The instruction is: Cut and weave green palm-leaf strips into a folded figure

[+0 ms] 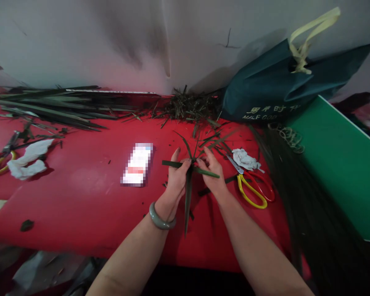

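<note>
Between my two hands, over the red table, are crossed green leaf strips that stick out in several directions from one central knot. My left hand, with a bangle on its wrist, is closed on the strips, thumb near the centre. From the other side my right hand pinches them with its fingertips; one strip lies across its front. How the strips cross at the centre is too small to make out. Right of my right hand lie scissors with one yellow and one red handle, next to a crumpled white tissue.
A lit phone lies left of my hands on the red table. Long leaves and a heap of clippings line the wall. More scissors are far left. A dark bag, green board and dark leaves stand right.
</note>
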Demonstrator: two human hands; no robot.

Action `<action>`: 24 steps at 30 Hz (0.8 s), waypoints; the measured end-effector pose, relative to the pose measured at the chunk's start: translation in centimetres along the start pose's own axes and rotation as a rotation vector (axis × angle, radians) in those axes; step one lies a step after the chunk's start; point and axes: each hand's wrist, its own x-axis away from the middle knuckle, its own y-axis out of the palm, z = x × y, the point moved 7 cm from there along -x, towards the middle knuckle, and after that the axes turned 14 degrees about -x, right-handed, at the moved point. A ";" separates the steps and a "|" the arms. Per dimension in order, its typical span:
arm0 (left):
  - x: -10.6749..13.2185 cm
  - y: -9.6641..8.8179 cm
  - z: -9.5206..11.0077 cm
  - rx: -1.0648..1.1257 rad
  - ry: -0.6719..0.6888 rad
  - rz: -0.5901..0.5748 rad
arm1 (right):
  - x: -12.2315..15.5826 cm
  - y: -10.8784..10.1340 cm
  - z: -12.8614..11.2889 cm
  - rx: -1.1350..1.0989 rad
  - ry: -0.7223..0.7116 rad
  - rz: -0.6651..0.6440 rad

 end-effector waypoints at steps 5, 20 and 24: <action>-0.2 0.4 -0.4 0.061 0.005 -0.058 | -0.1 -0.3 -0.7 -0.047 -0.004 0.005; -0.5 0.3 -0.1 -0.012 0.066 -0.068 | -0.2 -0.4 -1.2 -0.197 0.079 -0.010; -0.2 0.7 -0.8 -0.044 -0.031 -0.135 | -0.3 -1.0 -1.3 -0.252 0.111 0.041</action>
